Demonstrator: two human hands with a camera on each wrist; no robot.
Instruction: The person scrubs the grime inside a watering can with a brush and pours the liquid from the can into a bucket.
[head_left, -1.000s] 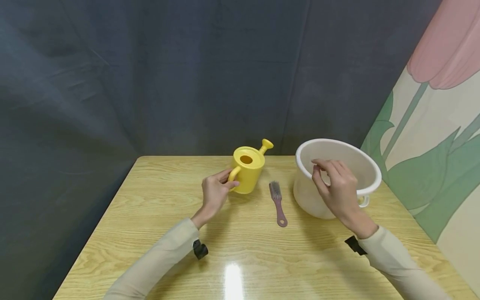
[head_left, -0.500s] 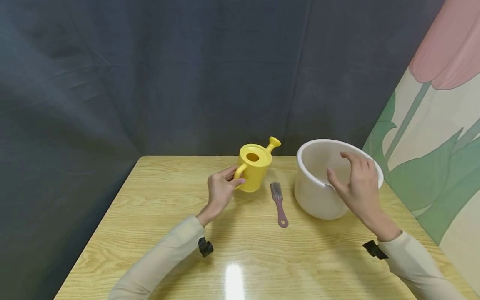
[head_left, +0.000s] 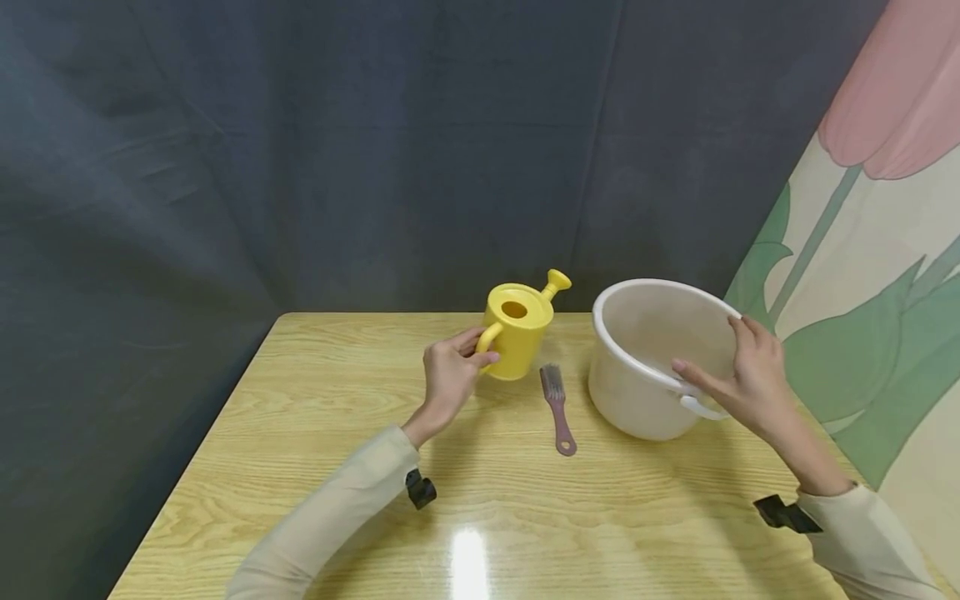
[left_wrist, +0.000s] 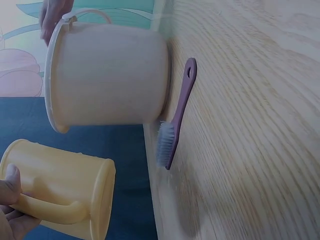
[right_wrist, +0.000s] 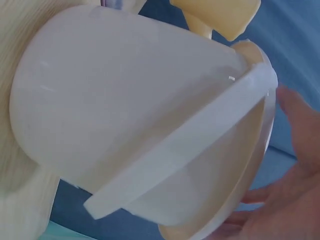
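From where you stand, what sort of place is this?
Probably a staged indoor filming corner: a wood-grain table, a plain dark curtain behind it, and a large pink flower decorating the right side.

in the head view, the table (head_left: 315, 375) is brightly and warmly lit, apparently from above; a white patch of glare (head_left: 468, 562) is left at the bottom centre, and soft shadows are thrown beside both sleeves (head_left: 330, 508). the dark curtain (head_left: 435, 167) behind is only dimly lit, with a paler sheen at the upper left. in both wrist views, colours are washed out and cooler, and fine detail is softened. by the handle (right_wrist: 185, 145), a broad shadow is cast across the bucket (right_wrist: 100, 100); the right hand (right_wrist: 300, 190) is blurred at the right edge.
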